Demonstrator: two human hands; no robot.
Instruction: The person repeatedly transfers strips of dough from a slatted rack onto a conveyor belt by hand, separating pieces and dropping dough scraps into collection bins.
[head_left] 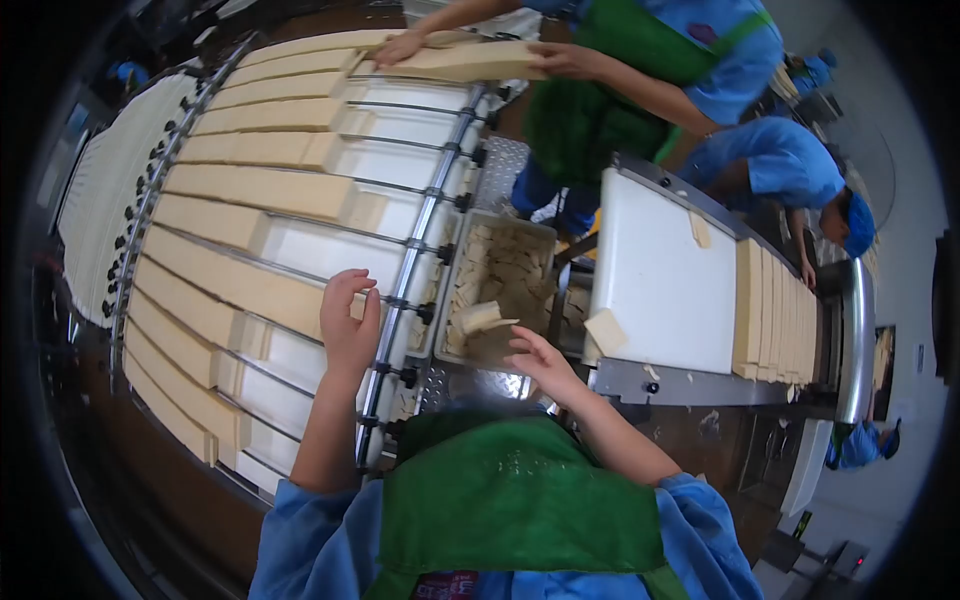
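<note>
My left hand (350,325) is over the near part of the slatted conveyor, at the right end of a long cream-coloured block (240,283). Its thumb and fingers are apart and slightly curled, overlapping the block's end in this view. My right hand (545,362) hovers above the scrap bin (447,345) with its fingers spread and nothing in them. Just off its fingertips, a thin pale offcut (478,318) shows over the scraps in the bin. More long blocks (260,193) lie side by side in lanes between metal rods.
A co-worker in a green apron (615,90) holds a long block (455,62) at the far end. To the right, a white board (665,270) carries two offcuts, beside a row of upright slabs (770,310). Another person in a blue cap (858,225) bends over there. A metal rail (405,270) edges the conveyor.
</note>
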